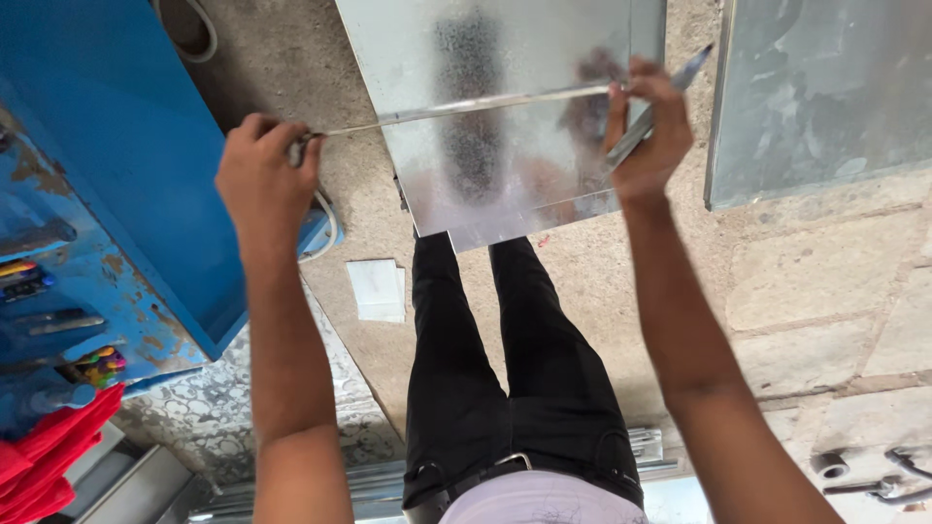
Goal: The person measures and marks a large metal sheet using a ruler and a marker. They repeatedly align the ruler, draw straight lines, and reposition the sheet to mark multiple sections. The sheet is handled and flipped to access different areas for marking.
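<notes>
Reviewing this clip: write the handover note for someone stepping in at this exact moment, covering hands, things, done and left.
Left hand: closed on the near end of a thin metal rod.
Right hand: fingers pressing the rod's far end, also gripping a slim metal tool.
The rod lies straight across a shiny metal sheet, which rests over the person's legs. A second sheet lies on the stone floor to the right.
Done: rod lined up across the sheet.
Left: no mark or cut visible along the rod.

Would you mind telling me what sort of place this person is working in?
Probably a sheet-metal workshop. The left hand and right hand hold a metal rod across a shiny metal sheet on a rough concrete floor, beside a worn blue metal bench.
</notes>
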